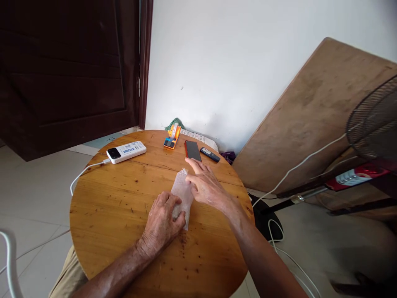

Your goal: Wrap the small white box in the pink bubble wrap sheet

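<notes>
A small piece of white bubble wrap (182, 190) lies flat on the round wooden table (118, 207). My left hand (161, 223) presses down on its near end, fingers curled over it. My right hand (206, 184) rests flat on its far right edge, fingers stretched toward the far tip. Beyond my right hand lie a dark phone with a red rim (192, 150) and a small dark remote (210, 154).
A white power bank (126, 151) with a cable sits at the table's far left, an orange tape dispenser (172, 136) at the far edge. A wooden board (313, 111) leans on the wall at right, beside a fan (374, 120). A dark door (68, 66) stands behind.
</notes>
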A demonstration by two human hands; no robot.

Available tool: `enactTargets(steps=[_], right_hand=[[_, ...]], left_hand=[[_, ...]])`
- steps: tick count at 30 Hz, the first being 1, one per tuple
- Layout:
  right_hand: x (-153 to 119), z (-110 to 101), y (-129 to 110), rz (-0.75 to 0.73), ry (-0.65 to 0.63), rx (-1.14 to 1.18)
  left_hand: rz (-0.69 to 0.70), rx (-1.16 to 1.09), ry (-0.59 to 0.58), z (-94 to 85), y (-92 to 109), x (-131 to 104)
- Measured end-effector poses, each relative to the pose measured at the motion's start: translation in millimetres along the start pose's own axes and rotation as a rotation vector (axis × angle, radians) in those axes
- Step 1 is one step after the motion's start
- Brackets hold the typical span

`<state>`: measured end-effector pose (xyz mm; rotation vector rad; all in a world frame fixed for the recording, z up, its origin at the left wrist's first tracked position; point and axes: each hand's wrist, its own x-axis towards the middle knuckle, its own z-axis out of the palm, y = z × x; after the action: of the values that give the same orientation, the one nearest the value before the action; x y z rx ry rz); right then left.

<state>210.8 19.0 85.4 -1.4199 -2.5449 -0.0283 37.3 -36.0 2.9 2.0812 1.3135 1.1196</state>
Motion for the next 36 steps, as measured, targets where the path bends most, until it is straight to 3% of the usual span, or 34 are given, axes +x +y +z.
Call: enactTargets(steps=[5,11,20,24,28,32,34,36], right_hand=[[6.5,3.5,4.4,0.015,0.059,0.048],[1.0,18.2,9.0,-0.017,-0.049,0.128],[-1.2,-0.2,14.7,0.033,-0.006,0.03],[9.3,19.9,18.4,0.045,0.021,0.031],[12.5,48.8,26.5,0.067,0.05,0.119],[-2.2,56.2,39.5,0.324,0.346,0.354],[-11.3,55.2,45.6,0.514,0.369,0.528],[-17.6,55.7,48.8,0.672,0.311,0.706]], left_hand=[[0.025,0.008,0.033,2.1,0.8,-1.1],[0.046,0.037,0.041,0.9,3.3,-0.6],[0.1,0.011,-0.02,3.0,-1.9,-0.2],[0.083,0.04,-0.014,1.6,-0.5,-0.7],[0.17,0.103,-0.017,-1.5,2.6,-1.2],[0.244,0.15,-0.065,0.0,1.3,-3.1],[0.246,0.151,-0.08,1.6,0.3,-4.0],[0.234,0.148,-0.083,2.6,0.1,-4.4]])
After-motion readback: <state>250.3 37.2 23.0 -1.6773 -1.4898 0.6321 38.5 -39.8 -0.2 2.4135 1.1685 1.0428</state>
